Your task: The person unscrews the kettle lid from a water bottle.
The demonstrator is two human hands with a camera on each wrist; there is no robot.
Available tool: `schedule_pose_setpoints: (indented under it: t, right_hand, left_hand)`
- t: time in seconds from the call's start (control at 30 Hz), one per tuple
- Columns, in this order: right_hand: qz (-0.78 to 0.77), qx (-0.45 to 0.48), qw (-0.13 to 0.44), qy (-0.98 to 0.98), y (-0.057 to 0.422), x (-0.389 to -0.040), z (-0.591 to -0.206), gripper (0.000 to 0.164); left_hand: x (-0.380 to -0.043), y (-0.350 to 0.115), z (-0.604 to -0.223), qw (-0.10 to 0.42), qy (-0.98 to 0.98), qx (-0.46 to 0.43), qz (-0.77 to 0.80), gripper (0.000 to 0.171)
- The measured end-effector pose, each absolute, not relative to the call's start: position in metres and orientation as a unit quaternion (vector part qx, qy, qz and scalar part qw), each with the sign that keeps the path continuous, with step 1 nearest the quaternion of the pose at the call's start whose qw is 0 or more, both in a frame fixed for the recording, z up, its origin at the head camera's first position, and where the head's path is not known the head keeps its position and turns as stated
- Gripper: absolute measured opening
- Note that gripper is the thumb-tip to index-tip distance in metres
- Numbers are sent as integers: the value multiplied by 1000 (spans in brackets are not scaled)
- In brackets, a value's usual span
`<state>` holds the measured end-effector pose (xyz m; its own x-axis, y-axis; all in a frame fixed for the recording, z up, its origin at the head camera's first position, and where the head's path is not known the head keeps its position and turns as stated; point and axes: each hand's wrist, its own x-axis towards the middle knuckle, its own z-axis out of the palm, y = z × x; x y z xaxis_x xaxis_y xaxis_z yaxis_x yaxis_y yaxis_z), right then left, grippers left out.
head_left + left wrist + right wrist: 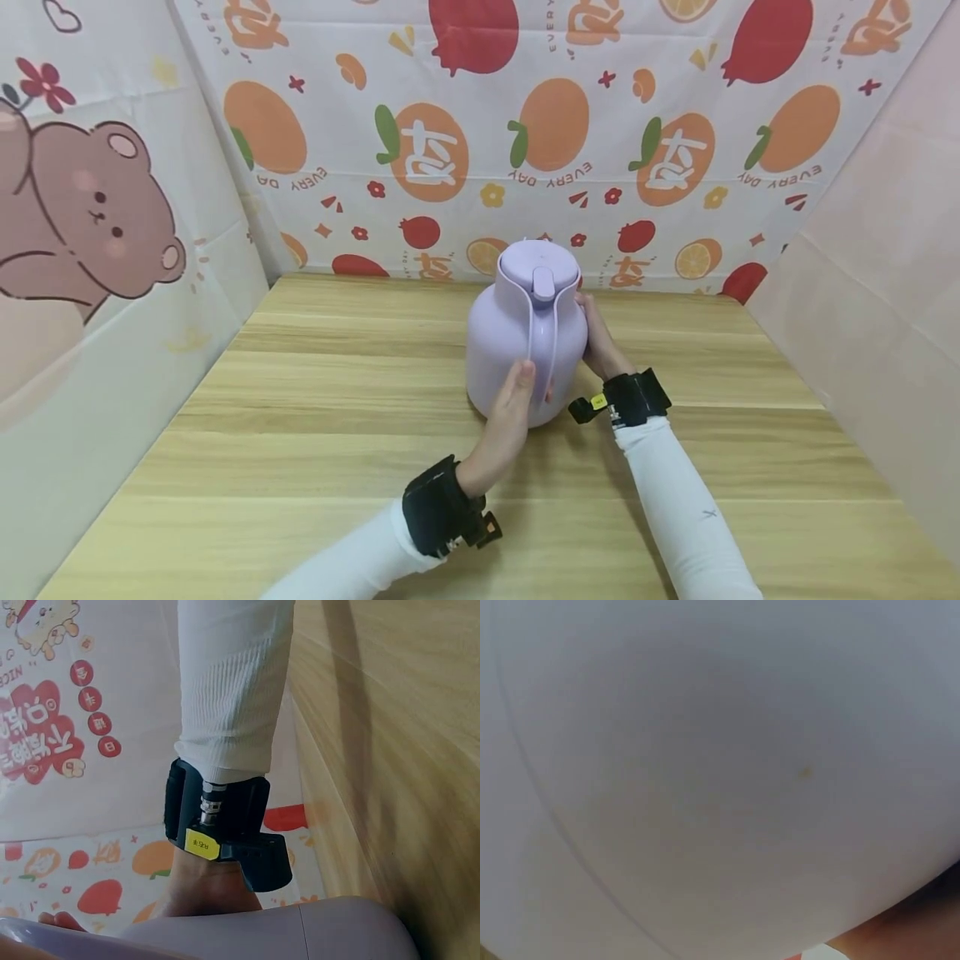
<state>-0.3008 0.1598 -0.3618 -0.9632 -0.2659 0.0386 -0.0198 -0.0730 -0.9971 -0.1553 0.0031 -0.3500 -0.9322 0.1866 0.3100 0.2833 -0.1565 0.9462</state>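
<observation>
A lilac insulated jug (504, 342) stands upright or nearly so toward the back of the wooden table (315, 408), a little right of the middle of the head view, with its handle (543, 342) facing the person. The left hand (501, 437) grips the lower part of this handle, thumb lying up along its left edge and a fingertip showing past the right edge. The right hand (602, 343) rests against the right side of the jug's body; most of its fingers are hidden behind the curve, so how far they bend cannot be told. On top, the round lid (519, 262) is in place, and a small lever (543, 287) on it points toward the handle. Each wrist wears a black strap with a small camera, the left strap (437, 510) just above a white sleeve (352, 554), the right strap (636, 398) bearing a yellow label (598, 402). The right wrist view is nearly filled by the jug's smooth side, crossed by a curved seam (551, 814) and marked by a tiny yellowish speck (805, 772). Behind the table hangs a fruit-printed cloth (487, 142); a bear (112, 208) decorates the covering at left.
</observation>
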Motion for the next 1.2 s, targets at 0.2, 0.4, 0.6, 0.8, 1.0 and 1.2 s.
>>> schedule_pose_setpoints:
  t: [0.2, 0.4, 0.6, 0.8, 1.0, 1.2]
  right_hand:
    - [-723, -129, 74, 674, 163, -294, -363, 50]
    - [-718, -153, 66, 676, 167, -286, -364, 47]
    - [-719, -153, 64, 674, 170, -281, -363, 45]
    - [-719, -147, 69, 675, 170, -276, -363, 38]
    - [-720, -145, 66, 675, 171, -270, -366, 42]
    - [-710, -146, 71, 685, 176, -264, -369, 55]
  left_hand:
    - [-148, 6, -352, 32, -641, -184, -744, 37]
    - [-140, 8, -351, 31, -639, -193, -744, 37]
    - [-134, 10, -352, 25, -642, -191, -742, 37]
    - [-129, 11, -352, 27, -633, -199, -748, 39]
    - [-123, 13, -354, 23, -632, -194, -750, 39]
    - [-117, 16, -357, 21, -637, -188, -748, 39]
